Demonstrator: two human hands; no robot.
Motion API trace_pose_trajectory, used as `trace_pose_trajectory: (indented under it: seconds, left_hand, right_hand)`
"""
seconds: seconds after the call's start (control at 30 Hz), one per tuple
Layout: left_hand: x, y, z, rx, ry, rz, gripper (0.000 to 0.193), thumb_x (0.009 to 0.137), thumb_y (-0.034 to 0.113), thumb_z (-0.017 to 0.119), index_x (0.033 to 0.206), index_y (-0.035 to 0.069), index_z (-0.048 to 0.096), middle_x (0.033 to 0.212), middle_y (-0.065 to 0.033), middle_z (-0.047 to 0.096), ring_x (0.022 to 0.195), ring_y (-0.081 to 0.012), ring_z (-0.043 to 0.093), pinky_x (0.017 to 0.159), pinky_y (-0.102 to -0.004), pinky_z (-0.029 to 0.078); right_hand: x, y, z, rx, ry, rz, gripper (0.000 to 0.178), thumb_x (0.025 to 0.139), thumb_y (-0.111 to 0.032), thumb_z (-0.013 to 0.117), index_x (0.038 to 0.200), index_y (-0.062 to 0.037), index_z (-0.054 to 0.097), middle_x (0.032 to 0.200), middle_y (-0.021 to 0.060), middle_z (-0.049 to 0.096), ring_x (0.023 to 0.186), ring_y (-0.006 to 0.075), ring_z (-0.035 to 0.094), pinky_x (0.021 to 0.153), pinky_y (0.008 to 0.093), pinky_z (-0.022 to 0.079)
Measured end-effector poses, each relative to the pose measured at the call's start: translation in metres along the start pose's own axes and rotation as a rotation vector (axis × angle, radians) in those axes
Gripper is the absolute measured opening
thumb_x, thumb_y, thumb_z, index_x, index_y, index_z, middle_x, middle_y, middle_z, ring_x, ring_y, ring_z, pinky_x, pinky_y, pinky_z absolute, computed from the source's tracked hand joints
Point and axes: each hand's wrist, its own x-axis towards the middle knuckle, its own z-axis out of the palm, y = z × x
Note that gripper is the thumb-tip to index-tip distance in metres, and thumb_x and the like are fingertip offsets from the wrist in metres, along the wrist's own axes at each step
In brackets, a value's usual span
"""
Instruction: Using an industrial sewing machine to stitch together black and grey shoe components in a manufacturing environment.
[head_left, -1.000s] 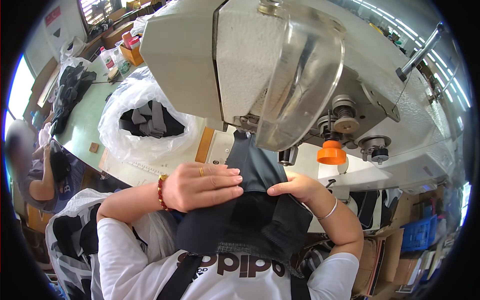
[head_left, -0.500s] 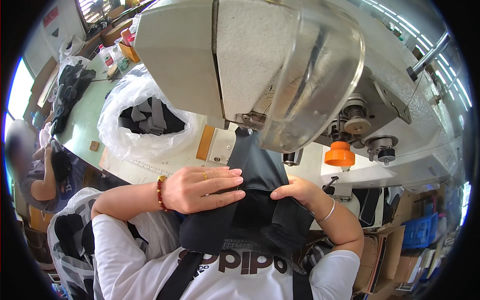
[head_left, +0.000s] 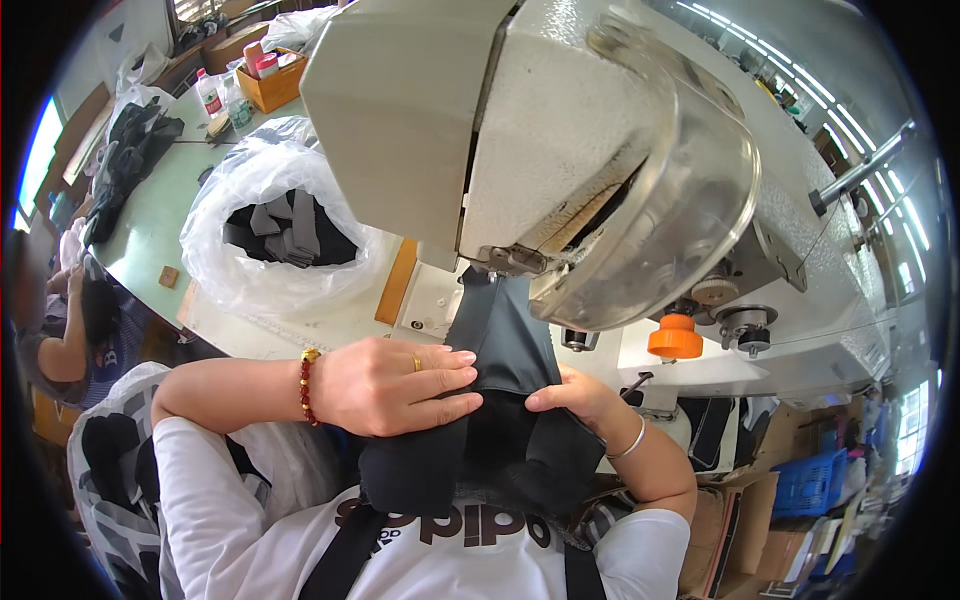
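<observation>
I see the left hand (head_left: 405,387) flat on, the right hand (head_left: 582,398) gripping, black cloth (head_left: 512,350) across the worktop's (head_left: 245,328) front edge; far end under the sewing machine (head_left: 415,130), near part seemingly unfed

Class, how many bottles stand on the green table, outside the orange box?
2: a red-capped bottle, left of the orange box, and a clear greenish bottle between them. Others may be hidden behind the sewing machine.
</observation>
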Motion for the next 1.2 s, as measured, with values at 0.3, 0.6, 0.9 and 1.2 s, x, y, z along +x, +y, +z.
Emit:
trace_pose_trajectory:
  seconds: [0.3, 0.6, 0.9, 1.2]
  left_hand:
    - [0.005, -0.001, -0.002, -0.001, 0.003, 0.028, 0.029, 0.085, 0.011, 0.069, 0.11, -0.003, 0.075, 0.107, -0.0184, 0.074, 0.106, -0.0318, 0.075, 0.097, -0.0406, 0.063]
    - [0.011, -0.011, -0.006, 0.067, -0.006, 0.043, 0.029, 0.086, 0.01, 0.069, 0.111, -0.003, 0.075, 0.108, -0.0184, 0.074, 0.105, -0.0314, 0.075, 0.095, -0.0399, 0.064]
    - [0.015, -0.024, -0.003, 0.046, -0.053, 0.06, 0.031, 0.085, 0.01, 0.067, 0.112, -0.005, 0.073, 0.109, -0.0202, 0.073, 0.106, -0.033, 0.074, 0.094, -0.0404, 0.064]
    - [0.018, -0.033, 0.002, 0.063, -0.004, 0.018, 0.032, 0.084, 0.01, 0.067, 0.113, -0.005, 0.072, 0.109, -0.022, 0.071, 0.102, -0.0314, 0.075, 0.093, -0.0395, 0.064]
  right_hand:
    - [0.004, 0.015, -0.014, -0.038, 0.101, 0.134, 0.073, 0.079, -0.003, 0.075, 0.148, 0.0032, 0.052, 0.138, 0.0147, 0.064, 0.125, 0.0245, 0.063, 0.11, 0.038, 0.049]
    - [0.005, 0.015, -0.026, -0.257, 0.216, -0.261, 0.065, 0.076, -0.005, 0.079, 0.139, 0.0005, 0.062, 0.13, 0.0079, 0.069, 0.118, 0.0212, 0.066, 0.105, 0.0379, 0.051]
    - [0.018, -0.002, -0.038, -0.196, 0.118, -0.221, 0.046, 0.081, -0.01, 0.079, 0.126, -0.0017, 0.07, 0.12, 0.0093, 0.073, 0.111, 0.0247, 0.069, 0.099, 0.0383, 0.053]
    - [0.025, -0.021, -0.041, -0.278, 0.106, -0.273, 0.044, 0.082, -0.012, 0.08, 0.125, -0.0018, 0.07, 0.121, 0.0104, 0.073, 0.112, 0.0256, 0.068, 0.098, 0.0388, 0.053]
